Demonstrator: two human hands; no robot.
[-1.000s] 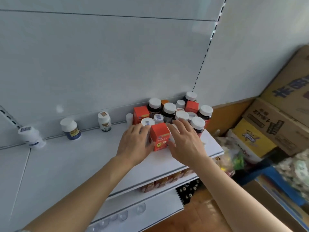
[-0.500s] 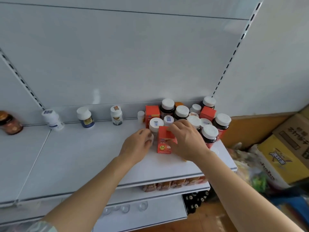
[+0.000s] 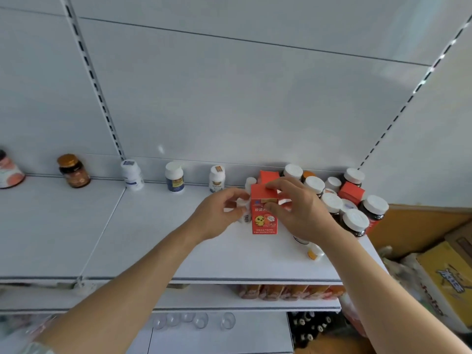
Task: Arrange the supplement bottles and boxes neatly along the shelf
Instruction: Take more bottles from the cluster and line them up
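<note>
A: Standing upright near the front of the white shelf (image 3: 153,241), a red box (image 3: 264,215) is being pinched by the right hand (image 3: 297,213): thumb on its front face, fingers curled over its top. What is being shown on its label?

B: A yellow cartoon chick is being displayed under a line of Chinese characters; the smaller print is too blurred to be read.

A: And the left hand (image 3: 219,215)?

B: A small white bottle (image 3: 244,210), just left of the box, is being held in its curled fingers. Its writing cannot be made out.

A: What else is being kept on the shelf?

B: White-capped dark bottles (image 3: 356,221) and two more red boxes (image 3: 351,191) are being crowded at the right end. Along the back wall, three white bottles (image 3: 174,177) are being spaced apart, with a brown jar (image 3: 74,171) further left. No brand is being shown legibly.
</note>
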